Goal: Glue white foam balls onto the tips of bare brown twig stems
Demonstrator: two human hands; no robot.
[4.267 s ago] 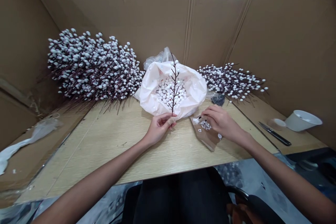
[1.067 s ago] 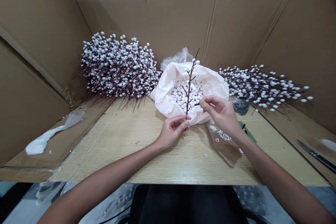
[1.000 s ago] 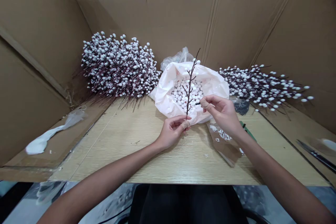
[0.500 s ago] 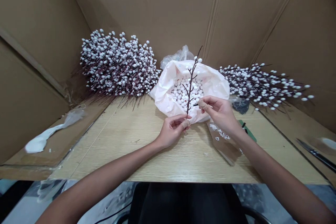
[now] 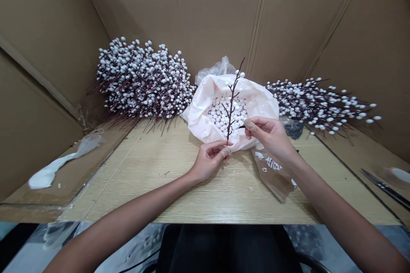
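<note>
Between thumb and fingers, my left hand (image 5: 213, 158) grips the lower end of a dark brown artificial twig (image 5: 230, 115), which stands nearly upright. Several white berries sit near its top; its lower side shoots look bare. My right hand (image 5: 265, 134) is closed in a pinch just right of the twig, on a thin dark stick-like piece (image 5: 242, 126) whose kind I cannot make out. Both thumbs look wrapped or coated in something tan. Behind the twig lies an open white plastic bag (image 5: 200, 119) full of loose white berries (image 5: 218, 113).
A large pile of white-berried branches (image 5: 144, 79) lies back left, a smaller bunch (image 5: 320, 102) back right. Cardboard with white dabs (image 5: 272, 175) lies under my right forearm. Scissors (image 5: 384, 187) are at the right edge, a white-filled plastic bag (image 5: 48, 175) at left. Cardboard walls (image 5: 218, 25) surround the table.
My right hand and the dark piece have shifted very slightly right, away from the twig. The view has moved slightly; my left hand still holds the twig the same way.
</note>
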